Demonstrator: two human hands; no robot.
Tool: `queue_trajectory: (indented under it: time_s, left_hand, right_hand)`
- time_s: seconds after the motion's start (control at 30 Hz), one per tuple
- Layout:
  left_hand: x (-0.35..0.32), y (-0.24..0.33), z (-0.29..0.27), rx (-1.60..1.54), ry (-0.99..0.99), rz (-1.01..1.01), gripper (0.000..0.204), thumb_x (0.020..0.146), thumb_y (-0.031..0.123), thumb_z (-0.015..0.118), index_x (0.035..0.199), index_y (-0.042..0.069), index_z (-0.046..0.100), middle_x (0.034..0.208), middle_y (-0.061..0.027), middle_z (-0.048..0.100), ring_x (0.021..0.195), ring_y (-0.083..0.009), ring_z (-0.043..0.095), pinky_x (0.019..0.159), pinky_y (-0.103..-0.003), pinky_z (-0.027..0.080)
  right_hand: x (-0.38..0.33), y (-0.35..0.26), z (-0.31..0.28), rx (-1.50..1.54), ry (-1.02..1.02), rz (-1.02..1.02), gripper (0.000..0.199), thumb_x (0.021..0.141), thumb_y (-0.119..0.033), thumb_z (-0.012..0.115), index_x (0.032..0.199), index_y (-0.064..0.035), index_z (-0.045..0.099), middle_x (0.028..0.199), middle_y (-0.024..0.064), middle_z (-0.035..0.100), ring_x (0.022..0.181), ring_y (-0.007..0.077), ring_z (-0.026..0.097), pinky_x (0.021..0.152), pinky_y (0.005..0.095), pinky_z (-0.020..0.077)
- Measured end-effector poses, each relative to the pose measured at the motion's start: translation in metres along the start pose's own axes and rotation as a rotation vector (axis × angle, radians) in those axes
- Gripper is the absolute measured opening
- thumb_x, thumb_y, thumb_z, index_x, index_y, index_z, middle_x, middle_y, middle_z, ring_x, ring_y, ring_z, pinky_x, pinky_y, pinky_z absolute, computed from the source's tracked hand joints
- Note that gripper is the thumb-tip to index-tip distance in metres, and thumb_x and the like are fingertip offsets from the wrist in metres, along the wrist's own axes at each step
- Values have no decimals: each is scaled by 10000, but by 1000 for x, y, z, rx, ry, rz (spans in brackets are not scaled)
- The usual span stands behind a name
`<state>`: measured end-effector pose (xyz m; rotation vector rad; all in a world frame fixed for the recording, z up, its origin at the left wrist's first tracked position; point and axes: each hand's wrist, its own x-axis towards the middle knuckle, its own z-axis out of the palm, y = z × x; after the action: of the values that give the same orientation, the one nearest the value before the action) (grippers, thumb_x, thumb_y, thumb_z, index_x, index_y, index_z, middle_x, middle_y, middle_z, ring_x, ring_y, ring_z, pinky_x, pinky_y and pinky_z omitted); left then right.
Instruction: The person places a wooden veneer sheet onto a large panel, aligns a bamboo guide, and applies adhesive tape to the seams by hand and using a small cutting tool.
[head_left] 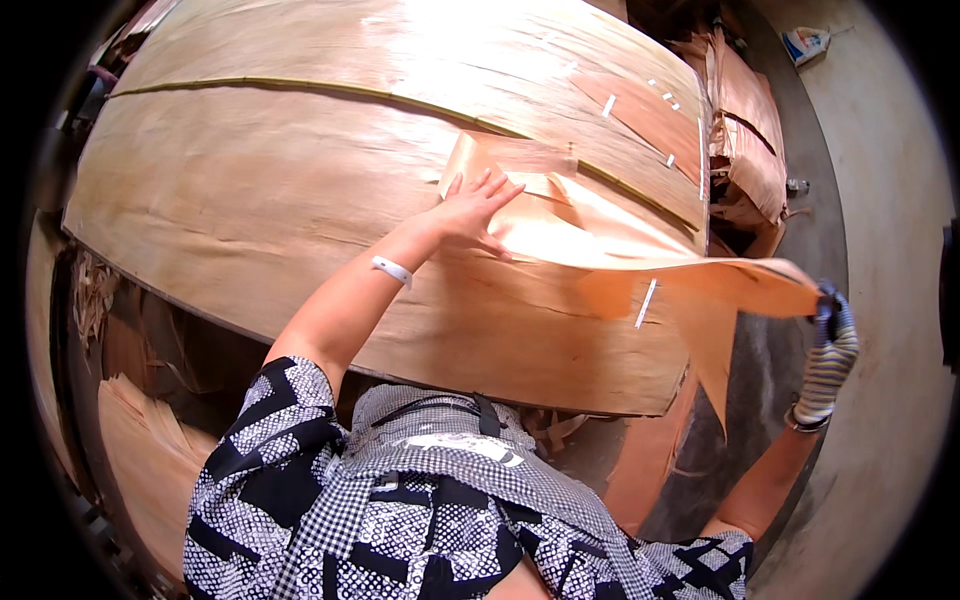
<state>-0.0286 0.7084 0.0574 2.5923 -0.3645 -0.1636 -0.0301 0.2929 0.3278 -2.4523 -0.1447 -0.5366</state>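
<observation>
A: What is seen at the far left?

B: Loose veneer scraps [140,450] are piled low beside the work table, in shadow. Above them a large veneer sheet [260,200] is spread across the table, and a thin dark seam [330,90] is traced across it from the left edge toward the right.

A: And nearer the middle?

B: The left hand [472,212] is laid bare and flat, with the fingers spread apart, on a thin veneer strip [590,245]. The near end of the strip is pressed down against the big sheet, just below the seam. A pale band [391,270] is worn on that wrist.

A: How is the strip lying?

B: It is bent (almost like paper), lifted off the table and stretched toward the right, past the table's edge. Small white tape patches [646,303] are seen on it, and more of them on the sheet behind.

A: And the right side?

B: The strip's far end is pinched by the right hand [830,345], which is covered by a striped knit glove with the fingers closed on the veneer's edge. Behind it a stack of folded veneer pieces [745,140] is heaped on a grey concrete floor [890,180].
</observation>
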Motion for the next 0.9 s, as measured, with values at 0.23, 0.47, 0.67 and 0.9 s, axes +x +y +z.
queue_trajectory:
  time_s: [0.23, 0.47, 0.67, 0.9]
  left_hand:
    - [41, 13, 24, 95, 396, 57, 432, 770, 130, 595, 1189, 154, 493, 1222, -95, 500, 1175, -281, 427, 1006, -506, 277]
    - [-3, -51, -96, 272, 966, 50, 253, 758, -63, 475, 908, 33, 655, 966, -114, 651, 877, -255, 617, 799, -349, 488]
    - [-160, -61, -240, 1008, 1094, 75, 345, 867, 25, 405, 1172, 80, 557, 1169, -51, 584, 1143, -204, 513, 1027, -385, 335]
    - [-288, -104, -160, 935, 476, -367, 315, 823, 56, 493, 1112, 120, 602, 1171, -28, 576, 1164, -200, 483, 1039, -412, 289]
  right_hand:
    - [48, 25, -48, -218, 167, -196, 297, 922, -176, 466, 1140, -7, 573, 1058, 57, 616, 938, 121, 564, 834, 256, 450]
    - [44, 91, 15, -226, 64, -278, 263, 881, -34, 462, 1113, 7, 578, 1102, 113, 604, 1010, 207, 568, 909, 311, 431]
    - [-19, 45, 142, -238, -15, -566, 287, 746, -34, 638, 1032, -22, 623, 1048, 136, 622, 952, 267, 608, 800, 334, 494]
    - [-129, 21, 220, -192, -358, -576, 356, 641, -96, 718, 979, -45, 618, 1000, 143, 617, 897, 320, 604, 743, 382, 502]
